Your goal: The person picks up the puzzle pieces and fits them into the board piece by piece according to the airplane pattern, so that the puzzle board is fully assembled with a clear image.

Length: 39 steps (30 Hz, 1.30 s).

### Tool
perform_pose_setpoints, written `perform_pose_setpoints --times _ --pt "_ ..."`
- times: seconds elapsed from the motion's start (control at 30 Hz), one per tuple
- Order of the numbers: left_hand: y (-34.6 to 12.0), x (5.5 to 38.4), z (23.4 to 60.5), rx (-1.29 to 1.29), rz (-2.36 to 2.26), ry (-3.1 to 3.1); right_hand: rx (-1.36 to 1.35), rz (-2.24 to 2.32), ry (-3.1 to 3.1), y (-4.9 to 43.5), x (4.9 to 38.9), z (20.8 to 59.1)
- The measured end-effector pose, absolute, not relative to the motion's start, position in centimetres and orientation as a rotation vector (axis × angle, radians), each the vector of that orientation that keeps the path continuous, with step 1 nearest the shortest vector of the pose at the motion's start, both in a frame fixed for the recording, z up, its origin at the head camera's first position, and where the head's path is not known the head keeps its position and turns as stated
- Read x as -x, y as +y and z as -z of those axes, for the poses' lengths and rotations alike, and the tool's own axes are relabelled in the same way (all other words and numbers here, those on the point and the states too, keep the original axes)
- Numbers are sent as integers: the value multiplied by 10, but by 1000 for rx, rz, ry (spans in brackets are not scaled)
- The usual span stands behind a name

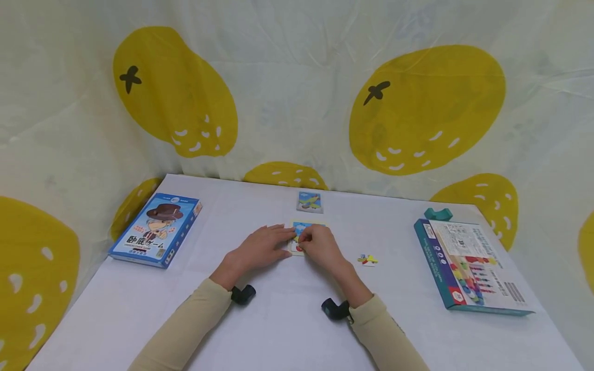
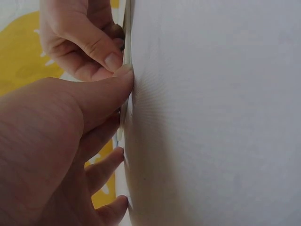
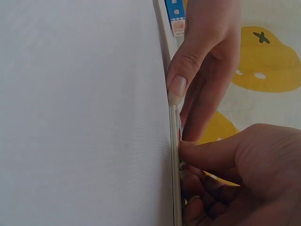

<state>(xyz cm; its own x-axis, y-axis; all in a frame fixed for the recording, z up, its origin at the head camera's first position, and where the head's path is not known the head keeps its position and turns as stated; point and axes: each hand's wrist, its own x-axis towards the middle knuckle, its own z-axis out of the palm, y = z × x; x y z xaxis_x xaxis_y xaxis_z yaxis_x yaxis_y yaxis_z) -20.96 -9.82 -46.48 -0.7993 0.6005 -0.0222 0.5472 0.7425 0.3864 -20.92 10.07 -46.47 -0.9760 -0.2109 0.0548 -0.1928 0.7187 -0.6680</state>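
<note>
A small picture card (image 1: 307, 228) with blue sky artwork lies in the middle of the white-covered table (image 1: 287, 330). My left hand (image 1: 284, 235) rests flat on the card's left edge with straight fingers, its thumb (image 2: 123, 75) pressing down beside the card edge (image 2: 126, 47). My right hand (image 1: 303, 238) sits on the card with curled fingers. In the right wrist view its thumb (image 3: 184, 146) and fingers pinch what looks like a small piece against the card edge (image 3: 175, 122); the piece is mostly hidden.
A second picture card (image 1: 309, 202) lies farther back. A small colourful piece (image 1: 367, 260) sits right of my hands. A blue game box (image 1: 155, 229) lies at the left, a colourful box (image 1: 468, 265) at the right with a teal piece (image 1: 438, 213) behind it. A lemon-print cloth hangs behind.
</note>
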Motion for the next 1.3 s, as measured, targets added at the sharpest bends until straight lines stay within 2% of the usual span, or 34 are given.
perform_pose_setpoints --times 0.47,0.7,0.93,1.3 --pt "-98 210 459 -1032 -449 2791 229 985 2939 104 204 455" --pt "-98 212 460 -1002 -420 2794 298 1010 2900 115 209 456" --pt "-95 213 459 -995 -422 2791 322 1094 2881 146 210 449" --pt "-98 209 457 -999 -417 2787 171 975 2816 204 210 440"
